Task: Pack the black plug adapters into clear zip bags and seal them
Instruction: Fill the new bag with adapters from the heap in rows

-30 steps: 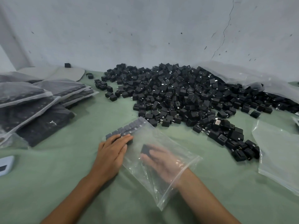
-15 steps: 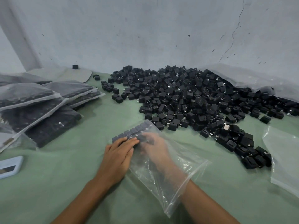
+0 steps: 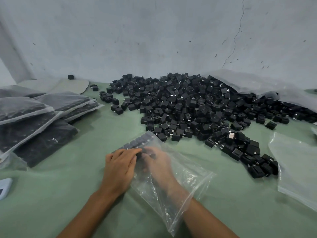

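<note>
Mostly clutter around open zip bag (image 3: 171, 182), lying flat on green table cover (image 3: 68, 212). Right hand (image 3: 159, 167) pushed inside bag through mouth, seen blurred through plastic; fingertips at a dark adapter (image 3: 151, 154) just behind row of adapters (image 3: 139, 141) packed along bag's far end. Grip on that adapter unclear, cannot tell if pinched or just touched. Left hand (image 3: 120, 169) flat on top of bag's left edge, fingers together, pressing down beside the row, touching right hand's fingers through plastic.

Behind bag: big loose pile of adapters (image 3: 197, 107), nearest ones just beyond bag's far end. Tail of pile (image 3: 253, 158) runs down to right of bag, near but not touching. Large crumpled plastic sack (image 3: 257, 83) draped over pile's far right side, against cracked wall (image 3: 154, 31).

Right of bag, past tail: empty clear bag (image 3: 296, 169), flat. Left of bag, well apart: stack of filled bags (image 3: 34, 121), overlapping, leaning. Behind stack: pale flat board (image 3: 68, 84) with one lone adapter (image 3: 70, 77) on it. Far left of bag, at frame edge: pale blue device (image 3: 4, 187), partly cut off.
</note>
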{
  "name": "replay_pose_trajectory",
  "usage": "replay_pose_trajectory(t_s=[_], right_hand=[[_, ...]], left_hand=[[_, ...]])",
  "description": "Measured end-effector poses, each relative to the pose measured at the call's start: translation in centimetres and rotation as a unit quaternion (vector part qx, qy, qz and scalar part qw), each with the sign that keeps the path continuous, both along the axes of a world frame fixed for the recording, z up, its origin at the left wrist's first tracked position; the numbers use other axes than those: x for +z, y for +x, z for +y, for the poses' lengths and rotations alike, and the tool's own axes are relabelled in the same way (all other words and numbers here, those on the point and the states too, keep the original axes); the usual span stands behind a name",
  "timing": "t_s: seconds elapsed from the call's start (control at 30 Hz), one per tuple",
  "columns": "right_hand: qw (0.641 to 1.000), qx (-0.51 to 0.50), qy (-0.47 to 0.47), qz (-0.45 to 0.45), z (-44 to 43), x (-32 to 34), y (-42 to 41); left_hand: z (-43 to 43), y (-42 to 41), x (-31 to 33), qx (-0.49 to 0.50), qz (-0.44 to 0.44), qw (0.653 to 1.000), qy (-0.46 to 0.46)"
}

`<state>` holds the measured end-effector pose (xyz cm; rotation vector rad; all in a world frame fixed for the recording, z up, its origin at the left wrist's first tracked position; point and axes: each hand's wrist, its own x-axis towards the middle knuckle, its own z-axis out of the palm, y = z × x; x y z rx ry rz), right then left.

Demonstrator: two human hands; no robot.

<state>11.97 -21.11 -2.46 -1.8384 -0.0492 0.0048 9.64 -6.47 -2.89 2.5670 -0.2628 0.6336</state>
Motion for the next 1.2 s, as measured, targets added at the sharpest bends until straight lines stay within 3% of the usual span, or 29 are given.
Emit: replay_pose_trajectory(t_s=[0.17,0.33,0.47,0.63,0.67,0.73,0.77,0.87,0.97,1.1,1.2], right_hand=[[1.000,0.013,-0.025,-0.012,0.0,0.0,-0.4],[0.987,0.030,-0.147,-0.051,-0.1,0.8,-0.5],[0.993,0.088,-0.076,-0.033,-2.8,1.8,-2.3],[0.978,0.061,-0.200,-0.005,-4.8,2.9,-7.7],[0.976,0.102,-0.191,0.014,-6.8,3.5,-8.6],[0.964,0.237,-0.067,0.101,-12.5,4.9,-10.1],[0.961,0.243,-0.040,0.124,-15.4,5.5,-10.9],[0.985,0.103,-0.084,0.114,-21.3,5.7,-10.5],[0.983,-0.035,-0.171,0.049,-24.7,5.2,-7.5],[0.891,-0.160,-0.426,-0.017,-27.2,5.1,-2.5],[0.848,-0.177,-0.499,-0.009,-27.5,4.0,-0.3]], left_hand=[[0.0,0.2,-0.3,-0.025,0.041,0.999,0.020],[-0.1,0.0,-0.4,-0.017,0.073,0.995,0.070],[0.0,0.1,-0.5,-0.007,0.080,0.995,0.058],[0.1,0.1,-0.7,-0.001,0.063,0.997,0.047],[0.1,0.2,-0.8,-0.001,0.061,0.997,0.045],[0.1,0.2,-0.9,-0.001,0.060,0.997,0.043],[0.1,0.3,-1.0,-0.001,0.059,0.997,0.041],[0.0,0.3,-0.9,0.000,0.058,0.998,0.038],[0.0,0.3,-0.9,0.001,0.061,0.997,0.042],[0.0,0.3,-0.9,0.003,0.066,0.997,0.047],[0.1,0.3,-1.0,0.002,0.069,0.996,0.049]])
